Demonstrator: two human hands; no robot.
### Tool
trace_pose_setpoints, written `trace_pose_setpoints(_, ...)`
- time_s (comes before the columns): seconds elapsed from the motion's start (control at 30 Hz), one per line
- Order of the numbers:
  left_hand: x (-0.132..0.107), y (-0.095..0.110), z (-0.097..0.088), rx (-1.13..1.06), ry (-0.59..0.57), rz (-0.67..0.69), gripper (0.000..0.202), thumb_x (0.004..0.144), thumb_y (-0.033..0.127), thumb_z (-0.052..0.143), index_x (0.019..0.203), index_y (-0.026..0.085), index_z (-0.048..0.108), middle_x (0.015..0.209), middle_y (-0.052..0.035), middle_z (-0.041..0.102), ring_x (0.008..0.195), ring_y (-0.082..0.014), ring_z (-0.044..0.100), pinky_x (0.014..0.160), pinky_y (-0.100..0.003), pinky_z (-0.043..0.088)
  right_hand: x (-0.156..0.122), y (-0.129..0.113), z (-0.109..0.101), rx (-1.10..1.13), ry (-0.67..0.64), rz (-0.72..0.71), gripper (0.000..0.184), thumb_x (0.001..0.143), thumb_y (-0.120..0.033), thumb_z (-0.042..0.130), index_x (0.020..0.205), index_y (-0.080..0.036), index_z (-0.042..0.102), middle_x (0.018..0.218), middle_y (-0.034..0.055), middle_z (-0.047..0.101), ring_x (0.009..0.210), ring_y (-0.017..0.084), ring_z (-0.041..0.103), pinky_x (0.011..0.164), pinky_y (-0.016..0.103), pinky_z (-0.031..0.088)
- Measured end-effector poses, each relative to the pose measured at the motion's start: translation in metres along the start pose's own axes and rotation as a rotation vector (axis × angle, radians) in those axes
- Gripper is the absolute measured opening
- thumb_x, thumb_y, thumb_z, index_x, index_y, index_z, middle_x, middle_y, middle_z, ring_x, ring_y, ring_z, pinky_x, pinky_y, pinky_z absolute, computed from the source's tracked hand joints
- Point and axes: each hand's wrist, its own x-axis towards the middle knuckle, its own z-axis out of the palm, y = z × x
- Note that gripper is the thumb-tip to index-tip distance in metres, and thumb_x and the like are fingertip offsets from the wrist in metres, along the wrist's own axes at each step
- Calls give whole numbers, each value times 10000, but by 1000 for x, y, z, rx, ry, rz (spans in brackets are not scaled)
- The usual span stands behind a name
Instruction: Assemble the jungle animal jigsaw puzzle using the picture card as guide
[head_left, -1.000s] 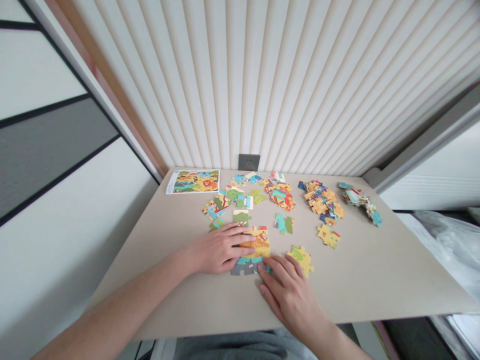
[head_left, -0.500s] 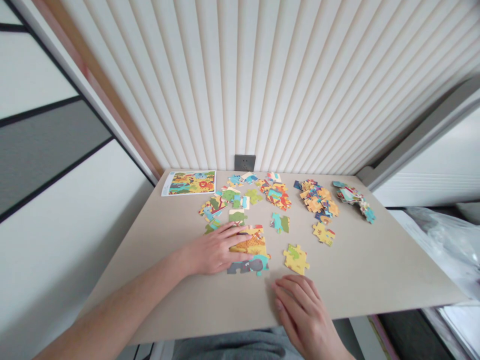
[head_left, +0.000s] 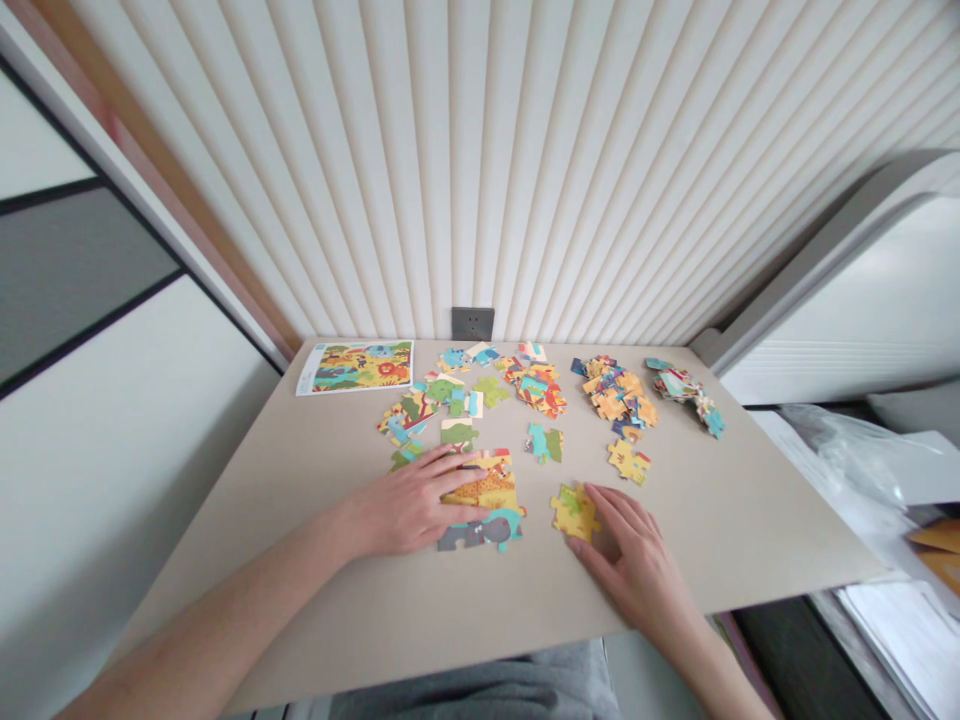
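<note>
My left hand (head_left: 409,500) lies flat with fingers spread on a joined cluster of puzzle pieces (head_left: 484,500), orange and yellow above, grey and teal below. My right hand (head_left: 634,555) rests on the beige table (head_left: 750,530) with fingers stretched out, its fingertips touching a loose yellow and green piece (head_left: 571,510) to the right of the cluster. Neither hand grips anything.
Loose pieces lie scattered behind the cluster (head_left: 442,400), with heaps at the back middle (head_left: 536,385) and back right (head_left: 619,395), (head_left: 686,390). A reference picture sheet (head_left: 358,366) lies at the back left. A wall socket (head_left: 472,323) sits in the ribbed wall. Plastic and papers (head_left: 892,480) lie right of the table.
My right hand left the bottom of the joined cluster, drew back toward the table's front edge, then moved right and forward onto the loose yellow piece. The left hand stayed put.
</note>
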Motion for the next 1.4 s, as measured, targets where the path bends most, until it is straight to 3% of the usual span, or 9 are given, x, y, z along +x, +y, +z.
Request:
trace_pose_setpoints(0.4, 0, 0, -1, -13, -8, 4, 680, 896, 146, 634, 1504, 424, 509, 1609, -46, 441, 1543, -333, 309, 1269, -579, 254, 8, 1, 2, 119, -90, 40, 581, 989, -432, 648, 1516, -244, 492, 1418, 131, 630, 1331, 321, 559, 1098, 547, 498)
trace_pose_setpoints(0.77, 2, 2, -2, -22, -7, -9, 512, 954, 246, 630, 1441, 398, 589, 1588, -61, 473, 1514, -291, 378, 1273, -510, 268, 14, 8, 4, 117, -123, 14, 575, 987, -446, 630, 1519, -277, 492, 1429, 116, 607, 1313, 326, 577, 1095, 522, 517)
trace_pose_setpoints(1.0, 4, 4, -5, -6, -6, -22, 447, 973, 258, 598, 1403, 377, 632, 1553, -64, 511, 1515, -277, 374, 1277, -497, 257, 42, 8, 0, 119, -51, -69, 570, 971, -454, 647, 1503, -304, 509, 1434, 87, 608, 1288, 313, 606, 1065, 462, 542)
trace_pose_setpoints(1.13, 3, 3, -4, -11, 21, -21, 456, 960, 259, 622, 1399, 382, 638, 1543, -52, 529, 1502, -279, 393, 1274, -490, 261, 53, 7, 4, 109, -73, -124, 580, 960, -443, 666, 1503, -305, 516, 1396, 86, 636, 1254, 302, 633, 1032, 445, 564)
trace_pose_setpoints(1.4, 1, 2, -2, -28, -9, -34, 462, 980, 281, 592, 1429, 393, 604, 1596, -46, 461, 1526, -276, 356, 1284, -498, 235, 35, 36, 8, 62, -43, -129, 608, 947, -470, 670, 1505, -282, 520, 1434, 115, 618, 1256, 334, 641, 1015, 476, 584)
